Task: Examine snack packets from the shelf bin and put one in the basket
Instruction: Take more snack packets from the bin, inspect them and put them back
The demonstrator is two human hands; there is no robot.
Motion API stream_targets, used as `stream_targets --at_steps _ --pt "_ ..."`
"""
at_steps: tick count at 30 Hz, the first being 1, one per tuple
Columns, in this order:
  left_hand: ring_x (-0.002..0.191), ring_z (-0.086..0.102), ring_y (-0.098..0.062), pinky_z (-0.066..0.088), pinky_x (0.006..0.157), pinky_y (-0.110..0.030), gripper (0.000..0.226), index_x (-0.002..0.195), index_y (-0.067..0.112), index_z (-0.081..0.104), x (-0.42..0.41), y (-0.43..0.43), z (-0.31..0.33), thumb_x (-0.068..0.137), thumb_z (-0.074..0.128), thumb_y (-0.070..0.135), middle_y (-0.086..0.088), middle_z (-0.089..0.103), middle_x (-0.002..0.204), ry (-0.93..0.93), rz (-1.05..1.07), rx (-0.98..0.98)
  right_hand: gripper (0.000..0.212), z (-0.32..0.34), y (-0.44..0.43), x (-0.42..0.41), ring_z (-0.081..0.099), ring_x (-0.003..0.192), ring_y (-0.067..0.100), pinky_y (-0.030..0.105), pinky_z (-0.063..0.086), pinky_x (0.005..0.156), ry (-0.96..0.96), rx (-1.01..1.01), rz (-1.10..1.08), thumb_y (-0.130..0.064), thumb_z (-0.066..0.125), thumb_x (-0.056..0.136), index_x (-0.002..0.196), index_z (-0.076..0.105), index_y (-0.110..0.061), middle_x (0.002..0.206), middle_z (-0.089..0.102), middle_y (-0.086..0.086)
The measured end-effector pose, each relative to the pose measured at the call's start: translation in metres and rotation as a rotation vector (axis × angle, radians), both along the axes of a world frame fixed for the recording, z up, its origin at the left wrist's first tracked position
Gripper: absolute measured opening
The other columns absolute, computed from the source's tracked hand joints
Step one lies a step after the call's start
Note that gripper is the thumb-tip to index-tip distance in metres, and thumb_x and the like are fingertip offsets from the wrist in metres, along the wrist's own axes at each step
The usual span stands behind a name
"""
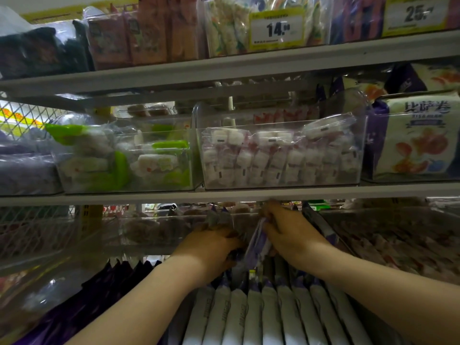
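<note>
Hands meet under the edge of the middle shelf (224, 194), both reaching into a clear shelf bin (174, 216) on the dim level below. The right hand (291, 232) comes in from the right, its fingers curled round the upper edge of a purple and white snack packet (257, 245) and pinching it. That packet hangs tilted just left of the right palm, in the narrow space between the two hands, with its lower end down among other packets. The left hand (211, 247) lies close beside it, knuckles up and fingers bent down into dark purple wrappers; whether it grips one cannot be told, since the fingertips are hidden. Two more purple packet tops (219, 215) stand up just behind the left hand. Below the wrists a tight row of white and purple packets (261, 314) stands on edge. On the shelf above sit a clear bin of pink and white sweets (281, 155) and, to its left, a bin of green-wrapped packs (124, 158). A yellow price tag (277, 28) reads 14 on the top shelf.
</note>
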State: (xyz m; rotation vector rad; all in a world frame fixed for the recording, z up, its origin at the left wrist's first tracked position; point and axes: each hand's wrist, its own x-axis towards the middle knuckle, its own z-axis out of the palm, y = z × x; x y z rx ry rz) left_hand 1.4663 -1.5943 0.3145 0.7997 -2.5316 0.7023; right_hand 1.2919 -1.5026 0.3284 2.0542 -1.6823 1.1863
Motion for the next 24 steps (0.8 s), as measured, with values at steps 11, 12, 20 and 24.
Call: stream_targets --at_steps 11,12,20,24 --pt "0.131 0.045 -0.020 0.033 0.111 -0.042 0.042 0.136 0.035 0.053 0.010 0.052 -0.006 0.093 0.056 0.034 0.006 0.049 0.144 0.394 -0.070 -0.004 0.014 -0.029 0.076 0.008 0.060 0.078 0.006 0.031 0.055 0.070 -0.305 -0.305 0.092 -0.044 0.055 0.089 0.094 0.048 -0.033 0.085 0.061 -0.005" --pt "0.123 0.053 -0.022 0.039 0.106 -0.041 0.038 0.131 0.030 0.059 0.008 0.061 -0.008 0.093 0.058 0.028 0.003 0.058 0.135 0.566 -0.149 0.036 0.018 -0.034 0.083 0.011 0.061 0.081 0.006 0.035 0.056 0.073 -0.348 -0.330 0.132 -0.048 0.056 0.087 0.096 0.050 -0.033 0.088 0.061 -0.008" --pt "0.099 0.066 -0.008 0.052 0.093 -0.033 0.023 0.116 0.018 0.064 -0.009 0.122 -0.053 0.095 0.056 0.023 0.008 0.069 0.104 1.304 -0.526 0.575 0.014 -0.096 0.116 0.042 0.060 0.092 0.005 0.019 0.046 0.084 -0.524 -0.558 0.264 -0.014 0.062 0.090 0.092 0.057 -0.027 0.093 0.063 -0.011" --pt "0.116 0.061 -0.023 0.046 0.103 -0.050 0.067 0.142 0.017 0.043 -0.006 0.133 -0.081 0.084 0.055 0.048 -0.001 0.063 0.126 1.433 -0.515 0.910 0.018 -0.131 0.123 0.053 0.051 0.121 0.000 0.020 0.042 0.100 -0.590 -0.496 0.337 -0.016 0.058 0.089 0.102 0.056 -0.027 0.126 0.055 -0.006"
